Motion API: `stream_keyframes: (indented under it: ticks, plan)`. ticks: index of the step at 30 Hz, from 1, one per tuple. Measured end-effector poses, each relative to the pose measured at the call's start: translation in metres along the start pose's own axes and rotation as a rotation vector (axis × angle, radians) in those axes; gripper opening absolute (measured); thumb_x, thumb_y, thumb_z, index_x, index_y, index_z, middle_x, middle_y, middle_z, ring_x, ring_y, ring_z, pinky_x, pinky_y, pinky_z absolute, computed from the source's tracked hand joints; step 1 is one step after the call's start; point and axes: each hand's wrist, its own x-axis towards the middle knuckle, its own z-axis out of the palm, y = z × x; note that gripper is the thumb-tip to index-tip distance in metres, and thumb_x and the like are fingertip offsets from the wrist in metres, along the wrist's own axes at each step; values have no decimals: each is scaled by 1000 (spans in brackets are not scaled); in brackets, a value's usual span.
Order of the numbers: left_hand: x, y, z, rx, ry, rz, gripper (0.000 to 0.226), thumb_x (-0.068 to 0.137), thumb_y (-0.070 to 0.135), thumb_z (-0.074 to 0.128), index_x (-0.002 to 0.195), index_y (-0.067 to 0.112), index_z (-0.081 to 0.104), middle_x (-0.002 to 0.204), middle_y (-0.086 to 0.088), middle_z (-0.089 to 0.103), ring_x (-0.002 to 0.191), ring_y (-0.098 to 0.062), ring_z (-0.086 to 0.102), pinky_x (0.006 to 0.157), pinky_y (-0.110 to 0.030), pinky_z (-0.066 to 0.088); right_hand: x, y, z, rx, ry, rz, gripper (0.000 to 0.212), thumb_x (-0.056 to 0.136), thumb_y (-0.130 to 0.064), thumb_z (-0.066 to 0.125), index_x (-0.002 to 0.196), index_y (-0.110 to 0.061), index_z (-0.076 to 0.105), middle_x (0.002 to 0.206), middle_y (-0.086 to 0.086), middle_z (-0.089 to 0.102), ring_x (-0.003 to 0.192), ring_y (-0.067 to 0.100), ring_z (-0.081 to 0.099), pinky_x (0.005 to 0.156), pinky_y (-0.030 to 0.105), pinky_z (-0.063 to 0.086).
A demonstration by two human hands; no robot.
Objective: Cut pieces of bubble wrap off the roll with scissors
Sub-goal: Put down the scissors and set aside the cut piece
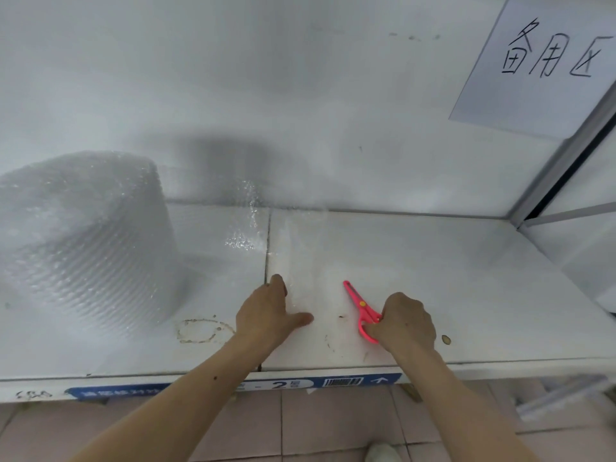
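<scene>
The bubble wrap roll (86, 241) stands on end at the left of the frame, a big pale cylinder on the white shelf (466, 295), and a loose sheet of bubble wrap (293, 261) runs from it toward the middle of the picture, lying flat and almost see-through over the shelf surface, with a few glinting bubbles near the back wall. The sheet's right edge is too faint to place exactly. The left hand (270, 311) lies palm down on the near part of this sheet, just below centre of the frame, fingers pressed together and pointing away, thumb stuck out to the right; the roll is well to its left. To the right of that hand, in the lower centre right, the pink scissors (361, 310) point up and left toward the sheet, blades closed together. The right hand (405, 323) is curled around their handle loops, fingers closed on them, with the blades sticking out beyond the knuckles. The 2 hands are near each other but apart. A brown stain (200, 330) marks the shelf left of the left wrist. Along the shelf's front edge, lower in the frame, runs a blue label strip (346, 382) with a barcode and the numeral 2. At the upper right a paper sign (546, 61) with handwritten characters hangs on the back wall. Pinkish floor tiles (333, 425) fill the bottom.
</scene>
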Motion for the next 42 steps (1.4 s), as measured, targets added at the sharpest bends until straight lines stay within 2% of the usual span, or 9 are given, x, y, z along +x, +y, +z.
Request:
stream_keyframes:
  ticks: [9,15,19,24,26,30,34,39,42]
  plan:
    - [-7,6,18,-123,41,8,37,79,24,74,101,22,45,80,9,65,77,-12,62,67,-32,51,-1,4,4,57,-35,-35,22,82,-35,70,90,-15,68,86,2,69,80,24,66,62,27,46]
    - [-9,6,23,3,95,161,24,85,31,68,105,27,56,95,11,57,87,-10,56,68,-27,48,-6,0,-1,122,-60,-43,13,83,-17,63,93,-15,71,88,4,70,77,24,65,61,26,44]
    - [-3,8,29,193,119,338,23,93,37,59,110,28,72,105,5,55,101,-15,55,73,-30,48,-12,-9,-4,152,9,-98,13,87,-26,62,98,-20,68,95,-1,68,83,20,63,66,27,44]
    - [5,5,35,421,227,576,17,68,20,85,60,18,70,66,5,56,59,-18,56,41,-25,35,-8,-12,2,320,-9,-127,12,89,-29,62,94,-21,69,89,-4,68,81,15,63,68,28,46]
    - [7,1,38,419,248,621,21,65,18,86,56,17,66,64,5,55,55,-17,55,38,-25,37,-7,-13,3,450,-62,-110,14,90,-26,60,90,-16,70,85,0,72,75,17,67,69,31,54]
    - [6,-6,34,325,177,689,11,80,26,75,74,17,72,77,4,62,71,-18,60,48,-29,45,-11,-16,4,639,-164,-46,10,90,-20,61,85,-13,67,77,5,74,58,11,69,55,25,58]
    - [4,-9,30,487,174,866,17,70,22,82,64,18,67,65,4,58,57,-18,57,50,-27,46,-11,-18,8,720,-210,0,10,89,-17,64,90,-7,68,78,8,75,58,15,72,49,22,54]
    - [-18,-9,36,386,278,947,24,91,27,47,76,21,64,76,6,59,66,-15,56,65,-29,48,-11,-16,13,708,-218,17,14,82,-18,72,80,-4,73,67,5,76,59,15,74,62,21,56]
    - [-31,-5,30,248,362,913,23,92,26,46,79,19,63,79,5,59,67,-14,54,61,-27,46,-11,-15,16,732,-272,50,29,81,-30,74,77,-2,72,62,5,74,59,18,74,72,29,60]
